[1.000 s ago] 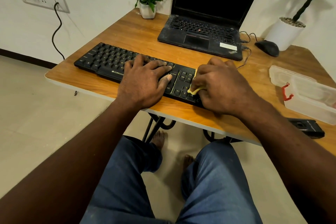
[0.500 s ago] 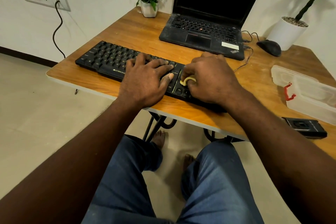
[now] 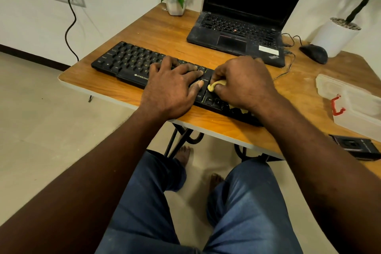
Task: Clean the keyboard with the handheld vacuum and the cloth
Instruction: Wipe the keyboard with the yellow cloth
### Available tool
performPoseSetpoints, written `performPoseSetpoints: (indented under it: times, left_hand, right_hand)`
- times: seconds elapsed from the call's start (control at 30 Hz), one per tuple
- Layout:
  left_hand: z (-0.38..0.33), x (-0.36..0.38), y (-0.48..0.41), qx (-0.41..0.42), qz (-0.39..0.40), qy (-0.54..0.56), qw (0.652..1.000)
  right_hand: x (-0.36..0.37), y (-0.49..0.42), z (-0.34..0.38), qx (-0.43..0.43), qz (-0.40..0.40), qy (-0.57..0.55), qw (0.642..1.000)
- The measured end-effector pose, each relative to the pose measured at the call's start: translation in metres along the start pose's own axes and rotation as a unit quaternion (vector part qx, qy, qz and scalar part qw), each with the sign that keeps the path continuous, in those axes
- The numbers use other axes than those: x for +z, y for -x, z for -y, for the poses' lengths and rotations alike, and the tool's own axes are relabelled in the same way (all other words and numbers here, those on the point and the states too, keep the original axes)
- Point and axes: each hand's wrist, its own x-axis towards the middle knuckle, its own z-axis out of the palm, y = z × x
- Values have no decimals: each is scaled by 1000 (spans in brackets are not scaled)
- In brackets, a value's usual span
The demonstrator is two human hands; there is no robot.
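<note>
A black keyboard (image 3: 127, 62) lies slantwise near the front edge of the wooden table (image 3: 171, 33). My left hand (image 3: 171, 86) rests flat on its middle keys with fingers spread. My right hand (image 3: 245, 82) grips a small yellow cloth (image 3: 216, 85) and presses it onto the keys right of the middle; most of the cloth is hidden under the fingers. The keyboard's right end is covered by my right wrist. A black handheld device (image 3: 356, 147), perhaps the vacuum, lies at the table's front right edge.
An open black laptop (image 3: 237, 33) stands behind the keyboard, with a black mouse (image 3: 314, 53) and cables to its right. A clear plastic box (image 3: 354, 101) with a red clip sits at the right. A flower pot (image 3: 175, 6) and a white planter (image 3: 336, 37) stand at the back.
My right hand has slid the yellow cloth leftward and slightly away along the keyboard, toward my left thumb. My left hand has stayed in place on the keys.
</note>
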Motion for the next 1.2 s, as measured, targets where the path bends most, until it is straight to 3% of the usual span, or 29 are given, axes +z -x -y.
performPoseSetpoints:
  times: [0.2,0.37,0.53,0.63,0.73,0.93,1.2]
  left_hand:
    - [-1,-1,0,-2,5,-6,1000]
    - [-2,0,0,-2,6,-5,1000]
    - [-1,-2,0,-6,5,0,1000]
    - [-3,-2,0,-3,3,5,1000]
    - [-1,-2,-1,-5,3,7,1000]
    - [-2,-1,-1,-4,1,9,1000]
    - [-1,-2,-1,-9,10,1,1000]
  right_hand:
    - [-4,-2,1,-16,53,-35,998]
    - [4,0,7,-5,-10,1,1000]
    - [-23,-5,-22,-23,140,-167,976]
    - [-30,-7,-53,28,30,-213,976]
    - [-23,-15,-63,52,-49,-161,984]
    - [-2,-37,-41,-38,-21,-19,999]
    - [-1,-40,-19,-146,17,124,981]
